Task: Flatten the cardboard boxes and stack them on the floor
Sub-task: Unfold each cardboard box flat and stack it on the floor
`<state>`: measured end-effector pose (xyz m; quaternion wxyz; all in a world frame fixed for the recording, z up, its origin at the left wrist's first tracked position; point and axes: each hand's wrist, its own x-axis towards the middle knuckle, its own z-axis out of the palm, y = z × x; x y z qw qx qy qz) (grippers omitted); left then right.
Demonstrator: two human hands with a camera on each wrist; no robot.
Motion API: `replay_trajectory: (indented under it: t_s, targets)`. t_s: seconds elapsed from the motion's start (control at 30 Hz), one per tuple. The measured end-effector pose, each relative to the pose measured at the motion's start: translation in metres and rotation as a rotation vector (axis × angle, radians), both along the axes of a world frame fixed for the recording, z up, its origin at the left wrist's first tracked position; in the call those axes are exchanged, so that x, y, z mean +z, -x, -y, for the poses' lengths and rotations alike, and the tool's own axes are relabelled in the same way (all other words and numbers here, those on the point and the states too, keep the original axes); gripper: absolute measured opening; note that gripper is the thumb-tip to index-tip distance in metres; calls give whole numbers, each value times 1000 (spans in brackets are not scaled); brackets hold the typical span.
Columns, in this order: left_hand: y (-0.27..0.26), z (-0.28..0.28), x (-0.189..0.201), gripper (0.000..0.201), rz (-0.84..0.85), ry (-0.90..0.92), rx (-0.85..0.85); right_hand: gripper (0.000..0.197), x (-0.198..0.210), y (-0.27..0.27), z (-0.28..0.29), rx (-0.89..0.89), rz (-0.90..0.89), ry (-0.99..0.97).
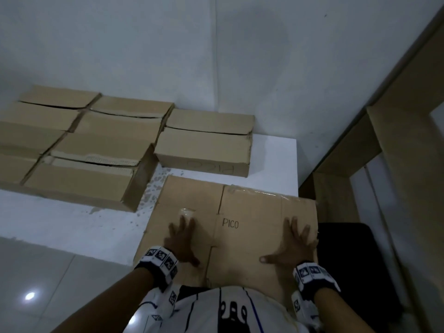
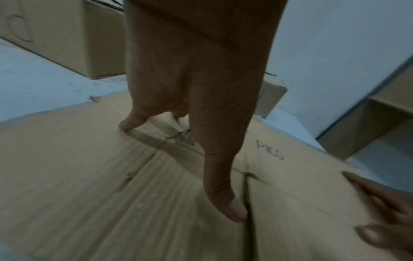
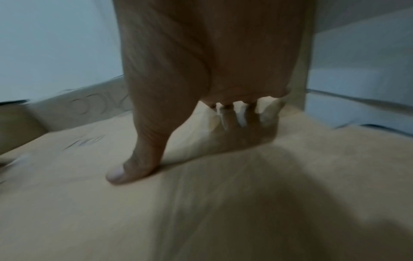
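Observation:
A flattened cardboard box (image 1: 249,207) marked "PICO" lies on the white table (image 1: 72,219), its near part hanging over the front edge toward my body. My left hand (image 1: 182,239) presses on its left half with fingers spread and straight. My right hand (image 1: 293,246) presses flat on its right half near the right edge. In the left wrist view the left hand (image 2: 194,88) bears on the flattened cardboard (image 2: 78,176) beside a flap seam, and the right hand's fingers (image 2: 384,203) show at the right. The right wrist view, blurred, shows the right hand (image 3: 201,70) on the cardboard (image 3: 223,194).
Several closed, unflattened boxes (image 1: 84,150) stand at the table's back left. One more box (image 1: 204,150), also marked "PICO", sits just behind the flat one. A wooden shelf unit (image 1: 396,140) stands at the right, a black object (image 1: 346,248) below it, and tiled floor (image 1: 36,272) at lower left.

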<state>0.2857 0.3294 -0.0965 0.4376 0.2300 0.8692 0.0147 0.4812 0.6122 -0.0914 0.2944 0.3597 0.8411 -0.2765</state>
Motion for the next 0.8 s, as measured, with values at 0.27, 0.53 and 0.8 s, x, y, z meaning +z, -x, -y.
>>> replay_trajectory:
  t_s: [0.27, 0.53, 0.8]
  targets:
    - [-39, -70, 0, 147, 28, -50, -345, 166, -3, 0, 45, 280, 39, 23]
    - [51, -31, 3, 143, -94, 44, -98, 163, -9, -4, 41, 288, 7, -13]
    - [26, 50, -13, 116, -185, -28, 137, 139, -15, -9, 71, 469, -46, -45]
